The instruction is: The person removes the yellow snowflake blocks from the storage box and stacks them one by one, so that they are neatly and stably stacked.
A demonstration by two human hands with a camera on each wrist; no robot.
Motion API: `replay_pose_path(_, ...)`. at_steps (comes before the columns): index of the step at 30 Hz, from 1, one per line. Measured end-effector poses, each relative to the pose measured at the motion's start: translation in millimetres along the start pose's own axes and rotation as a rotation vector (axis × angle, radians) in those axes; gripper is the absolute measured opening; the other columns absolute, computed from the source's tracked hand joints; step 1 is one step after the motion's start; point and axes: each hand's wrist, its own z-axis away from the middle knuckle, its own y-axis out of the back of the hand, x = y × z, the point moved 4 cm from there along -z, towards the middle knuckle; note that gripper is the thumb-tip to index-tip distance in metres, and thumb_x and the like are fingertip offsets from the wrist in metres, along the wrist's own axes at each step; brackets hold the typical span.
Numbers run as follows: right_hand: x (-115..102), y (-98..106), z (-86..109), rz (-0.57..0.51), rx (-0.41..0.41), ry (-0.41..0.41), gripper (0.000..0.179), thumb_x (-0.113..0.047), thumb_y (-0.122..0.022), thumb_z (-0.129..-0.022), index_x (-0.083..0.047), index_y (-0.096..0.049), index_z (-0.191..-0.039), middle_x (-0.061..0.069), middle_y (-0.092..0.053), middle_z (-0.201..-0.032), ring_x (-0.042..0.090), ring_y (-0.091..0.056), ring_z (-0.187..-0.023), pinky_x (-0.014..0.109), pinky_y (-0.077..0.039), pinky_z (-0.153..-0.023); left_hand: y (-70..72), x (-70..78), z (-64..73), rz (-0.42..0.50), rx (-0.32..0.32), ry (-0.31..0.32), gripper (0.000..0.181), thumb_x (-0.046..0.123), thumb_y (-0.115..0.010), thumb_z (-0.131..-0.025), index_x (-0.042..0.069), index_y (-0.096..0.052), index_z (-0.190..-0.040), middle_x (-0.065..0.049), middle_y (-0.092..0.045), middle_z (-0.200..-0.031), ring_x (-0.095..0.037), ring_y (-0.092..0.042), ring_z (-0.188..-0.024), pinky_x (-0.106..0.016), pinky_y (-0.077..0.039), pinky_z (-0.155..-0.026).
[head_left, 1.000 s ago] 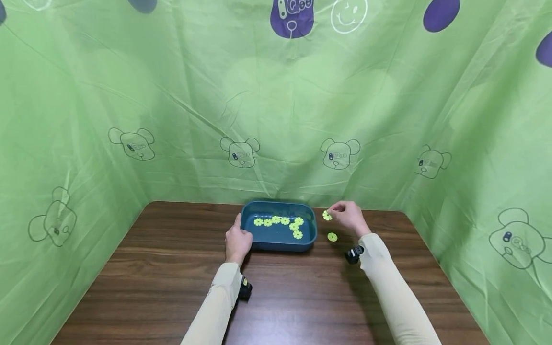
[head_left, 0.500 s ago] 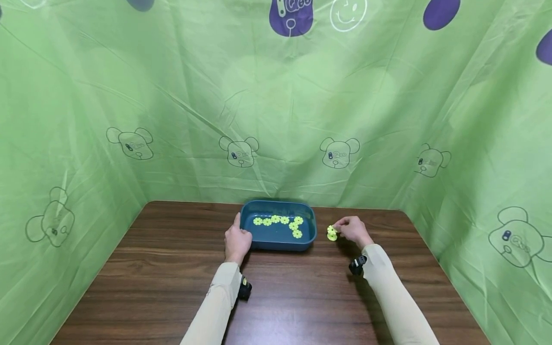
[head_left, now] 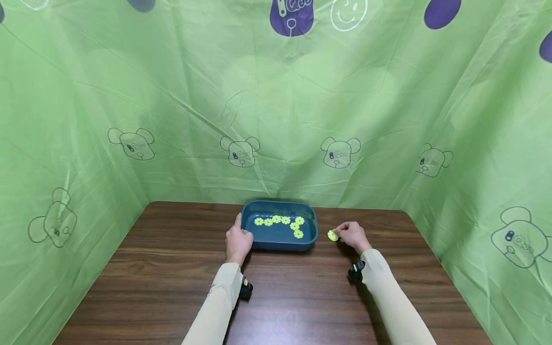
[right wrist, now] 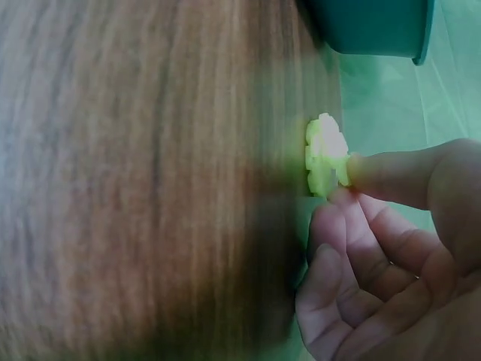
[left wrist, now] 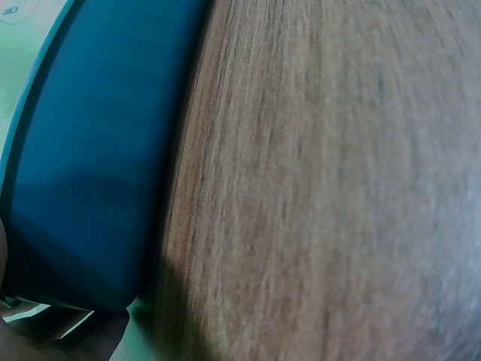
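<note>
A dark blue rectangular tub (head_left: 281, 245) stands at the table's far edge, with several yellow-green flower-shaped discs (head_left: 277, 219) lying on its floor. My left hand (head_left: 238, 243) grips the tub at its left end, the index finger stretched along the side; fingers (left wrist: 98, 336) curl round the corner in the left wrist view. Right of the tub, my right hand (head_left: 352, 235) pinches a flower-shaped disc (right wrist: 328, 154) between thumb and fingertips. This disc is close over the table and overlaps the spot of a second disc, which it hides in the head view.
The brown wood-grain table (head_left: 297, 297) runs back to a green printed cloth (head_left: 284, 105) that hangs behind and on both sides. A small black camera (head_left: 356, 271) sits on the right wrist and another camera (head_left: 245, 289) on the left.
My right hand has come toward the front with its pinched disc, from the far spot down onto the place of the nearer disc. My left hand and the tub have stayed put.
</note>
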Motion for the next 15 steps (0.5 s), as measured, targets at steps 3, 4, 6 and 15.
replay_pose_path(3,0.4,-1.0,1.4,0.005,0.010,0.001,0.020,-0.019,-0.067,-0.096,0.000,-0.072,-0.099,0.014,-0.071,-0.090,0.018,-0.061,-0.071,0.028,-0.046,-0.060,0.0,1.2,0.5,0.001,0.003,-0.002,0.071,0.005,-0.047,-0.087,0.015,-0.041,-0.157,-0.027,-0.066,-0.127,-0.047,-0.063,-0.114,-0.057,-0.050,-0.097)
replay_pose_path(4,0.4,-1.2,1.9,0.006,0.011,0.001,0.020,-0.018,-0.066,-0.096,0.000,-0.072,-0.099,0.014,-0.071,-0.092,0.018,-0.061,-0.072,0.028,-0.046,-0.060,0.0,1.4,0.6,0.001,0.005,-0.005,0.071,0.005,-0.047,-0.087,0.014,-0.041,-0.156,-0.027,-0.066,-0.126,-0.047,-0.063,-0.114,-0.057,-0.050,-0.096)
replay_pose_path(6,0.5,-1.2,2.1,0.007,0.012,0.002,0.020,-0.018,-0.066,-0.096,0.001,-0.072,-0.100,0.015,-0.071,-0.094,0.019,-0.062,-0.073,0.028,-0.046,-0.061,-0.2,1.3,0.5,0.002,0.006,-0.005,0.071,0.005,-0.047,-0.087,0.014,-0.041,-0.156,-0.027,-0.066,-0.125,-0.047,-0.064,-0.113,-0.057,-0.050,-0.096)
replay_pose_path(15,1.6,-1.2,0.5,0.020,0.003,-0.015,0.021,-0.019,-0.067,-0.096,0.001,-0.073,-0.099,0.014,-0.072,-0.095,0.019,-0.063,-0.074,0.028,-0.047,-0.061,0.6,1.8,0.9,0.006,0.021,-0.019,0.069,0.004,-0.047,-0.086,0.012,-0.043,-0.155,-0.027,-0.067,-0.125,-0.047,-0.064,-0.111,-0.057,-0.050,-0.094)
